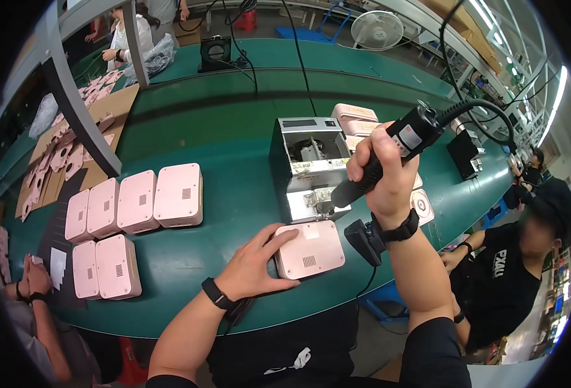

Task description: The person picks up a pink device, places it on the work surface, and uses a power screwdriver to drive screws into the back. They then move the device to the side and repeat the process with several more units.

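My right hand [389, 171] is wrapped round a black corded electric screwdriver [414, 134], raised and tilted. The screwdriver's lower end points at the front of a metal screw feeder [301, 165]; whether its tip touches the feeder cannot be made out. In front of the feeder, a pale pink plastic case [321, 252] lies on the green table, its vented face up and screw holes at the corners. My left hand [256, 262] grips the case by its left side, thumb along the near edge and fingers over the far corner.
Several similar pink cases [179, 194] stand in two rows at the left. More pink parts [356, 116] sit behind the feeder and at its right. Cardboard with loose pink plates [59, 155] lies beyond a grey post [82, 110]. Co-workers sit on both sides; the screwdriver's cable [479, 103] hangs overhead.
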Motion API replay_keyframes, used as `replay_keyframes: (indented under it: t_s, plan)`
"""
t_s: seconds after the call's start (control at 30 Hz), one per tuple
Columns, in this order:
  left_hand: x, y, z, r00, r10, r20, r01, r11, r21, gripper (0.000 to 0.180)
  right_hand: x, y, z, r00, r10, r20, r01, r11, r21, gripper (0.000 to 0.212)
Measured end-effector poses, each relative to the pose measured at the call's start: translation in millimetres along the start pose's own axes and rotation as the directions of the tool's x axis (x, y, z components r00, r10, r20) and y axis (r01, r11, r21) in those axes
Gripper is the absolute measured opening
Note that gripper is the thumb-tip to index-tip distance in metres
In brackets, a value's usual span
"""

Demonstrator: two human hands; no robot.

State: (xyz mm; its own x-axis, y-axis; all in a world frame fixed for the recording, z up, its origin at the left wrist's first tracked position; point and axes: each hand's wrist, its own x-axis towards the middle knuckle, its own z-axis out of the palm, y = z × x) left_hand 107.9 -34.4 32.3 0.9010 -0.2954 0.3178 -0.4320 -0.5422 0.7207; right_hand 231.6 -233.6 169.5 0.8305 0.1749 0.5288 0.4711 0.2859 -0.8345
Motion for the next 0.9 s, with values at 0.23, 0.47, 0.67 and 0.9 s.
replay_keyframes:
  t_s: [0.23,0.47,0.67,0.9]
  plan:
    - [1.3,1.0,0.2,1.000,-0.014,0.001,0.014,1.000,-0.009,0.087,-12.3,-4.6,2.3,0.998,0.045,0.043,-0.042,0.996,-0.077,0.017]
    - [2.0,1.0,-1.2,1.000,-0.004,0.008,0.004,1.000,0.004,0.087,-18.5,-0.8,13.1,0.996,0.073,0.046,-0.074,0.997,0.022,0.017]
    - [4.1,2.2,-0.5,1.000,0.010,0.008,-0.010,1.000,-0.001,0.087,-22.6,9.8,15.3,0.995,0.090,0.048,-0.090,0.996,-0.007,0.015]
    - [5.0,1.9,1.8,1.000,0.005,0.006,-0.005,1.000,0.028,0.088,-24.3,18.1,17.2,0.989,0.117,0.087,-0.120,0.992,0.035,0.016]
